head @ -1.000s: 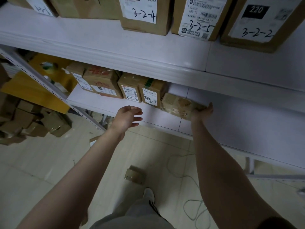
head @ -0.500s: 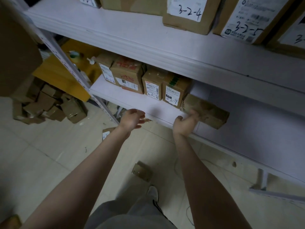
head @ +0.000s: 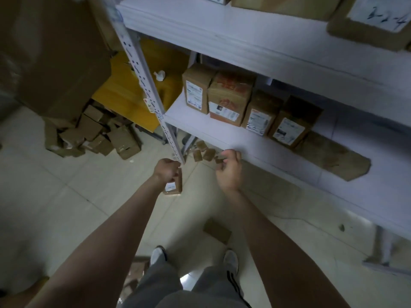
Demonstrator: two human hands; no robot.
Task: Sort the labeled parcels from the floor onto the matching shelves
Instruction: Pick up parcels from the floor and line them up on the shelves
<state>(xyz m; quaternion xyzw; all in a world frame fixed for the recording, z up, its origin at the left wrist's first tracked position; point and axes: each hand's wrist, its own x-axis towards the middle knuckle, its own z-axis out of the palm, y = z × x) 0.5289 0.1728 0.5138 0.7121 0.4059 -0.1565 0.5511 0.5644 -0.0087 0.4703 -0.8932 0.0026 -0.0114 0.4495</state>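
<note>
Fingers curl loosely, well left of parcel.

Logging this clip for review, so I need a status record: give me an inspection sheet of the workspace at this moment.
Surface: white lower shelf; pale tiled floor below it.
Job's things: four upright labeled boxes in a row on the lower shelf; flat parcel lying to their right; small labeled parcel at the left hand.
Clutter: pile of parcels on the floor at left; small parcels under the shelf; one lone parcel ahead of the feet.
Grippers: left hand, fingers hidden, cannot tell whether it holds the small labeled parcel; right hand loosely curled, holding nothing.
Cables: nothing seen.
Surroundings: upper shelf carrying boxes; large carton at left; perforated upright.
</note>
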